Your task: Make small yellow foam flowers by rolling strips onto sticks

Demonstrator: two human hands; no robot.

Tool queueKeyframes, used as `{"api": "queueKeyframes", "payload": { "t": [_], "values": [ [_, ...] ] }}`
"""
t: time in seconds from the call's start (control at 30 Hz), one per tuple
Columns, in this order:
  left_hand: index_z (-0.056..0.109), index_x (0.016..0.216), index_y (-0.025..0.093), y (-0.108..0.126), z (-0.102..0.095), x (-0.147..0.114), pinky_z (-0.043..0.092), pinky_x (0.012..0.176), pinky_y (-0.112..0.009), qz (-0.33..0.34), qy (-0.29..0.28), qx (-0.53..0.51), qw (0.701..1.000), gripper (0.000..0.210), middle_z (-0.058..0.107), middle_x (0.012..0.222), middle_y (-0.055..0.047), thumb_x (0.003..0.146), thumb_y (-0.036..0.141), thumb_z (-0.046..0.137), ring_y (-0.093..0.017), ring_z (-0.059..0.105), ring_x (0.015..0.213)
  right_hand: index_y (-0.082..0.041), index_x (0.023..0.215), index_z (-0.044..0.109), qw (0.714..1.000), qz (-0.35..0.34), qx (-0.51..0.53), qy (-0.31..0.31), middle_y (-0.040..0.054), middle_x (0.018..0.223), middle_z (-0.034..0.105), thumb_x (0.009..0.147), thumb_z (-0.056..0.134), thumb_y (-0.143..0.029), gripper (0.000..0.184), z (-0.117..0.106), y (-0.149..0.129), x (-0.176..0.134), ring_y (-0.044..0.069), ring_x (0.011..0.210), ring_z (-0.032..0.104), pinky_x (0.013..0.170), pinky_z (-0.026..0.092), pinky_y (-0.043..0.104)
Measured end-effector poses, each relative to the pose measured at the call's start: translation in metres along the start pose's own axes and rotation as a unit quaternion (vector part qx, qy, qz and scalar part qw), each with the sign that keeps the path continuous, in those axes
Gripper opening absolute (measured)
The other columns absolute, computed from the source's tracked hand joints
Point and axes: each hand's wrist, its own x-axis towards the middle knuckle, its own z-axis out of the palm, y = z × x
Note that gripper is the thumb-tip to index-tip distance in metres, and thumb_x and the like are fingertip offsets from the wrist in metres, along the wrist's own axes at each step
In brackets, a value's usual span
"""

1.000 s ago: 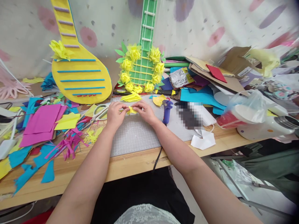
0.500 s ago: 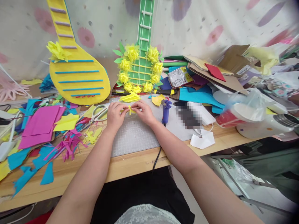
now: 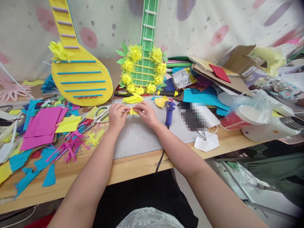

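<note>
Between my fingertips is a small piece of yellow crepe paper, largely covered by the fingers. My left hand pinches its left side and my right hand pinches its right side, both just above the grey cutting mat. Just behind the hands lies a stack of yellow paper petals. Farther back stands a green cardboard guitar ringed with yellow paper flowers. A purple glue gun rests on the mat to the right of my right hand.
Scissors, magenta paper and blue scraps cover the table's left side. A yellow cardboard instrument leans at the back. On the right are a white mask, a red-and-white cup, a bottle and piled cardboard.
My fingers have shifted slightly on the yellow paper, and its piece between them looks wider and more spread. The view has moved a little; the other things stay in place.
</note>
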Motion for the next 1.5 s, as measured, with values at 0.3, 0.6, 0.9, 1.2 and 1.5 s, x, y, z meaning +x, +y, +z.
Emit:
{"api": "queueKeyframes", "payload": {
  "t": [0.3,0.6,0.9,1.2,1.5],
  "values": [
    [0.067,0.080,0.023,0.000,0.000,0.000,0.039,0.077,-0.034,0.027,0.018,-0.008,0.999,0.020,0.064,0.080,-0.004,0.082,0.037,0.053,-0.020,0.051,0.081,-0.019,0.083,0.063,1.000,-0.016,0.002,0.007,0.0045,0.086,0.058,0.085,0.048,-0.024,0.016,0.004,0.003,0.002,0.014,0.085,0.052,0.078,0.042,0.027],
    [0.066,0.076,0.021,0.001,0.001,0.001,0.038,0.078,-0.035,0.038,0.027,-0.004,0.999,0.020,0.063,0.079,-0.005,0.083,0.033,0.051,-0.020,0.051,0.081,-0.017,0.083,0.060,1.000,0.015,0.016,-0.007,0.0038,0.082,0.057,0.083,0.049,-0.024,0.013,0.001,-0.001,0.003,0.013,0.078,0.050,0.072,0.041,0.026],
    [0.067,0.080,0.022,0.000,0.003,0.000,0.038,0.078,-0.035,0.035,0.017,0.008,0.999,0.020,0.064,0.081,-0.004,0.081,0.037,0.054,-0.020,0.052,0.083,-0.017,0.078,0.058,0.999,-0.005,-0.039,-0.008,0.0050,0.082,0.057,0.084,0.046,-0.022,0.014,0.000,-0.001,0.003,0.015,0.082,0.050,0.076,0.040,0.029],
    [0.068,0.082,0.024,-0.010,0.004,-0.001,0.036,0.081,-0.036,0.041,0.011,0.034,0.999,0.020,0.062,0.085,-0.005,0.080,0.039,0.055,-0.021,0.050,0.087,-0.019,0.086,0.062,0.995,-0.020,-0.082,-0.051,0.0043,0.088,0.063,0.085,0.049,-0.023,0.014,-0.007,0.007,0.005,0.017,0.089,0.051,0.084,0.038,0.031],
    [0.067,0.079,0.024,-0.027,-0.004,0.002,0.036,0.083,-0.038,0.014,-0.008,0.061,0.998,0.014,0.060,0.086,-0.005,0.078,0.034,0.058,-0.022,0.050,0.089,-0.018,0.081,0.058,0.987,0.042,-0.132,-0.082,0.0047,0.085,0.062,0.078,0.049,-0.014,0.011,-0.016,0.011,0.003,0.017,0.085,0.049,0.080,0.037,0.031]
  ]
}}
